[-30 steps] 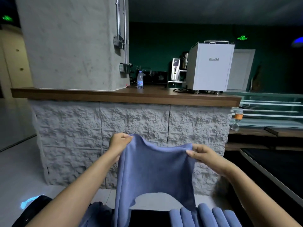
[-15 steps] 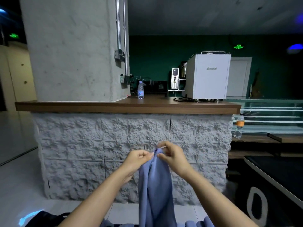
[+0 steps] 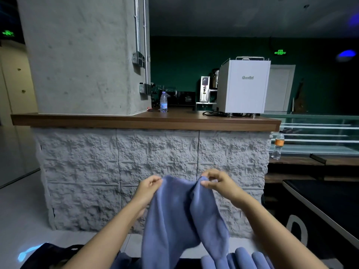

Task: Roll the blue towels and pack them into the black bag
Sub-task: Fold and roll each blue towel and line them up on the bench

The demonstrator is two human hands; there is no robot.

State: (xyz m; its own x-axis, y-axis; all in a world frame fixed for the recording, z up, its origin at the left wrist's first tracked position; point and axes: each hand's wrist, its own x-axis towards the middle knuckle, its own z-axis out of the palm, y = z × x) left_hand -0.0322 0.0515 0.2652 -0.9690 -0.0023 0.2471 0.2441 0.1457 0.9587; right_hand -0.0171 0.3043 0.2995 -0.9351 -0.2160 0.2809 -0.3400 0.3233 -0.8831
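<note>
- The blue towel (image 3: 180, 216) is pinched at its top edge by the left hand (image 3: 149, 186), at 9 o'clock, and the right hand (image 3: 218, 183), at 3 o'clock.
- Its long axis hangs toward 6 o'clock.
- The black bag (image 3: 56, 252) lies at 7 o'clock, nearer the left hand.

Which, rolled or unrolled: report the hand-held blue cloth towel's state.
Unrolled: blue cloth towel hangs loose, pinched by left hand and right hand.
</note>
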